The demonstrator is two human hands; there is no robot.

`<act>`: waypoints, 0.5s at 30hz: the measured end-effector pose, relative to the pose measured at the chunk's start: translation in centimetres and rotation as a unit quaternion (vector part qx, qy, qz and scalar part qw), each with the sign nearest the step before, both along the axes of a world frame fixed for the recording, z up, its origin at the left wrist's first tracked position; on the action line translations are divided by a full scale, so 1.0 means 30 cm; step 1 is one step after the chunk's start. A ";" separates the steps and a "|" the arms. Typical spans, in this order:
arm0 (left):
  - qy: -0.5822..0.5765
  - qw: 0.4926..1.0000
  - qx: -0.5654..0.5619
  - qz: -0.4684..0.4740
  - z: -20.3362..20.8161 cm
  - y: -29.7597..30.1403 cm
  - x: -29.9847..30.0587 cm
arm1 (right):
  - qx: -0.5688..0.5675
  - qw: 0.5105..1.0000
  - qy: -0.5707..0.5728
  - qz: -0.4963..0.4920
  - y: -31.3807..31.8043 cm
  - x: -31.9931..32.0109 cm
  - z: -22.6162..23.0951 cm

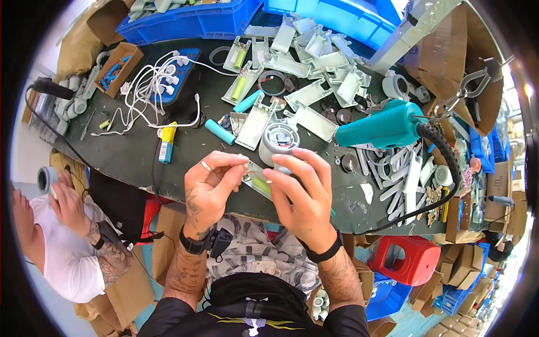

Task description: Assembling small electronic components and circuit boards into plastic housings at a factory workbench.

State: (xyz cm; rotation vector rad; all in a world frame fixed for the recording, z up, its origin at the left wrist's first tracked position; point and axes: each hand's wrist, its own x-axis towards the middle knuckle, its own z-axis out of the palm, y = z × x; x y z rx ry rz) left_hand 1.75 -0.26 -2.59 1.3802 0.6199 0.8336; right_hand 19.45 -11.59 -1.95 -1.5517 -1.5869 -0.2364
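Observation:
My left hand (210,182) is closed in a pinch, thumb against index finger, at the upper end of a pale grey handle shell (251,186). What sits between those fingertips is too small to make out. Inside the shell lie a green battery cell (261,184) and thin wires. My right hand (306,194) curls over the shell's right side, its thumb and finger drawn toward each other; whatever they grip is hidden. Just beyond both hands stands a round grey housing (269,155) with a small circuit board (282,138) inside.
Loose grey shells (309,64) pile up at the back, before blue bins (185,25). A teal tool (379,126) hangs at right. White cables (163,78), a yellow-and-blue tool (167,143) and a teal cylinder (220,132) lie leftward. A co-worker's hand (70,202) holds a grey ring-shaped part.

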 end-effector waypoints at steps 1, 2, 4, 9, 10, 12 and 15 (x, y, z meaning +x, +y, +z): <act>-0.008 1.000 -0.010 -0.005 -0.003 0.001 0.001 | 0.005 1.000 0.013 0.016 -0.002 0.001 0.002; -0.008 1.000 -0.010 -0.006 -0.003 0.001 0.001 | 0.013 0.999 -0.019 0.039 -0.005 0.000 -0.006; -0.026 0.999 -0.038 -0.009 -0.004 0.001 0.000 | -0.010 0.997 -0.046 0.059 -0.021 -0.006 0.002; 0.003 0.998 -0.058 -0.035 0.021 -0.017 -0.025 | -0.038 0.998 0.004 0.057 -0.024 -0.003 0.008; 0.025 0.997 -0.064 -0.043 0.031 -0.023 -0.026 | -0.046 0.994 0.095 0.011 -0.023 -0.020 0.001; 0.020 0.997 -0.053 -0.045 0.031 -0.028 -0.046 | -0.052 0.996 0.064 0.024 -0.025 -0.002 -0.002; 0.009 0.999 -0.032 -0.042 0.024 -0.024 -0.050 | -0.057 0.997 0.010 0.049 -0.012 -0.006 0.011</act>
